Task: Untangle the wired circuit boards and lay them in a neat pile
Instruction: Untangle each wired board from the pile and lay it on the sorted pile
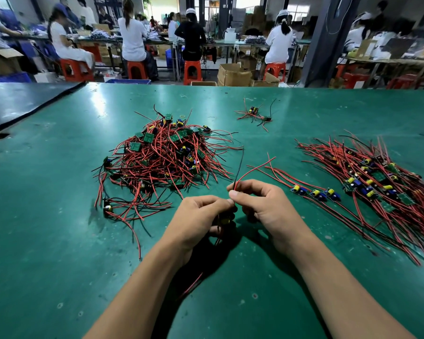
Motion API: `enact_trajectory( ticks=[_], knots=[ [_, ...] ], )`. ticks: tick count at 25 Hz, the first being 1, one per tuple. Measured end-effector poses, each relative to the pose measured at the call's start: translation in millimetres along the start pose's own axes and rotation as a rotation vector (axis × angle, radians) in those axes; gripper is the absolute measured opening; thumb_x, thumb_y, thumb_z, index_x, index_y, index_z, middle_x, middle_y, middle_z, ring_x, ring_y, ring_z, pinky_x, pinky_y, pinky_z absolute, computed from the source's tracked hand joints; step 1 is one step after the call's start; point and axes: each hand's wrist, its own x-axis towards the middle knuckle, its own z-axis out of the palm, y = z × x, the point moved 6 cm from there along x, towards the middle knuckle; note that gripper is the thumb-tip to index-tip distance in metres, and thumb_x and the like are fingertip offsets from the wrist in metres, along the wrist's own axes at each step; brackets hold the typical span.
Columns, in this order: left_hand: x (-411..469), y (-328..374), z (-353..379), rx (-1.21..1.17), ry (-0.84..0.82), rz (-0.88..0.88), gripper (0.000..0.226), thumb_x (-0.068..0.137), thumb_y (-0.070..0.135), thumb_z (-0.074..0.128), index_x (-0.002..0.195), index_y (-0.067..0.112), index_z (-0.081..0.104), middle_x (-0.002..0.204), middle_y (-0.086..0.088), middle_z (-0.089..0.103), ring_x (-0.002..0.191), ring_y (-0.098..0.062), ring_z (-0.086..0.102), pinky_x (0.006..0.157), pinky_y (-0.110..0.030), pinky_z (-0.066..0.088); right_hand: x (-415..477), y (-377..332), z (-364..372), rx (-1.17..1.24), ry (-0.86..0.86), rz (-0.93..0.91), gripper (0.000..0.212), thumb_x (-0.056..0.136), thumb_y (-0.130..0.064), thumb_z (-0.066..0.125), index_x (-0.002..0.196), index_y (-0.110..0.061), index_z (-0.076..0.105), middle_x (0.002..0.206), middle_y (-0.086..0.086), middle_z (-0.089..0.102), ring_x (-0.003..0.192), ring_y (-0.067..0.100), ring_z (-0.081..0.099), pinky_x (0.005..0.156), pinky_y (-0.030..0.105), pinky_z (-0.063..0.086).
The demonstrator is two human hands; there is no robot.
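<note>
I see both hands meeting low centre over the green table mat. My left hand is curled shut around one small circuit board, only a yellow part peeking out under the fingers. My right hand pinches that board's wires between thumb and forefinger, a red and a black lead rising up from the pinch. More red lead trails out below the left wrist.

Tangled heap of boards with red and black wires sits left of centre, just beyond the left hand. Sorted pile lies at right, wires running roughly parallel. A short row of three laid-out boards sits between right hand and sorted pile, near the hand. Small stray cluster sits farther back, well apart. Workers on red stools in the background, blurred.
</note>
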Motion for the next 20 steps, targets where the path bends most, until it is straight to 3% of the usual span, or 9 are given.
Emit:
enact_trajectory(
  ticks=[3, 5, 8, 11, 13, 15, 18, 20],
  knots=[
    [-0.2, -1.5, 0.2, 0.007, 0.026, 0.015, 0.014, 0.088, 0.006, 0.067, 0.077, 0.005, 0.076, 0.072, -0.011, 0.069, 0.056, -0.017, 0.062, 0.050, -0.021, 0.051, -2.1, 5.7, 5.7, 0.105, -0.043, 0.076, 0.005, 0.090, -0.007, 0.067, 0.091, -0.008, 0.073, 0.059, -0.001, 0.060, 0.049, 0.006, 0.052, 0.046, 0.016, 0.044],
    [-0.3, -2.8, -1.5, 0.022, 0.064, 0.023, 0.012, 0.087, 0.007, 0.068, 0.079, 0.006, 0.077, 0.074, -0.012, 0.071, 0.059, -0.019, 0.062, 0.056, -0.024, 0.051, -2.5, 11.0, 11.2, 0.052, -0.072, 0.089, 0.009, 0.092, -0.012, 0.068, 0.095, -0.008, 0.075, 0.080, 0.008, 0.073, 0.071, 0.015, 0.067, 0.069, 0.029, 0.058],
    [-1.6, -2.4, -2.4, 0.061, 0.100, 0.035, 0.011, 0.085, 0.009, 0.069, 0.077, 0.005, 0.077, 0.069, -0.012, 0.070, 0.059, -0.018, 0.061, 0.058, -0.025, 0.049, 0.3, 12.9, 9.4, -0.114, -0.023, 0.024, 0.010, 0.091, -0.018, 0.069, 0.091, -0.014, 0.079, 0.094, 0.008, 0.077, 0.089, 0.022, 0.071, 0.091, 0.040, 0.056],
    [-2.1, -1.3, -2.1, 0.096, 0.111, 0.040, 0.014, 0.085, 0.005, 0.067, 0.073, 0.003, 0.075, 0.063, -0.009, 0.066, 0.055, -0.018, 0.057, 0.055, -0.025, 0.045, 3.6, 8.8, 2.3, -0.283, 0.089, -0.068, 0.011, 0.087, -0.021, 0.073, 0.083, -0.014, 0.079, 0.093, -0.002, 0.076, 0.097, 0.018, 0.068, 0.096, 0.038, 0.051],
    [-2.0, -1.5, -0.9, 0.048, 0.098, 0.024, 0.014, 0.084, 0.003, 0.067, 0.073, 0.001, 0.073, 0.065, -0.012, 0.065, 0.057, -0.021, 0.057, 0.055, -0.026, 0.046, 4.9, 7.4, -0.6, -0.302, 0.129, -0.091, 0.010, 0.086, -0.024, 0.074, 0.083, -0.015, 0.079, 0.094, -0.006, 0.075, 0.095, 0.011, 0.067, 0.092, 0.033, 0.050],
    [-3.4, -1.5, 0.8, 0.009, 0.071, 0.002, 0.014, 0.084, 0.003, 0.067, 0.071, 0.002, 0.074, 0.065, -0.014, 0.067, 0.058, -0.022, 0.058, 0.053, -0.025, 0.047, 8.4, 7.6, -6.8, -0.242, 0.160, -0.082, 0.008, 0.087, -0.022, 0.074, 0.084, -0.018, 0.079, 0.090, -0.012, 0.075, 0.081, -0.001, 0.065, 0.079, 0.025, 0.047],
    [-4.7, -2.3, 4.3, 0.043, 0.022, -0.010, 0.019, 0.083, 0.005, 0.067, 0.067, 0.008, 0.075, 0.064, -0.012, 0.068, 0.054, -0.019, 0.057, 0.053, -0.023, 0.044, 12.7, 11.5, -22.6, -0.128, 0.259, -0.062, 0.007, 0.089, -0.015, 0.070, 0.090, -0.014, 0.077, 0.054, -0.021, 0.059, 0.045, -0.003, 0.049, 0.053, 0.014, 0.032],
    [-4.7, -2.7, 4.8, 0.058, 0.015, -0.013, 0.020, 0.083, 0.004, 0.067, 0.066, 0.009, 0.074, 0.062, -0.011, 0.067, 0.051, -0.016, 0.056, 0.051, -0.022, 0.043, 12.5, 15.5, -25.3, -0.053, 0.272, -0.034, 0.008, 0.092, -0.014, 0.068, 0.092, -0.013, 0.076, 0.042, -0.019, 0.046, 0.035, 0.002, 0.035, 0.042, 0.011, 0.026]
  ],
)
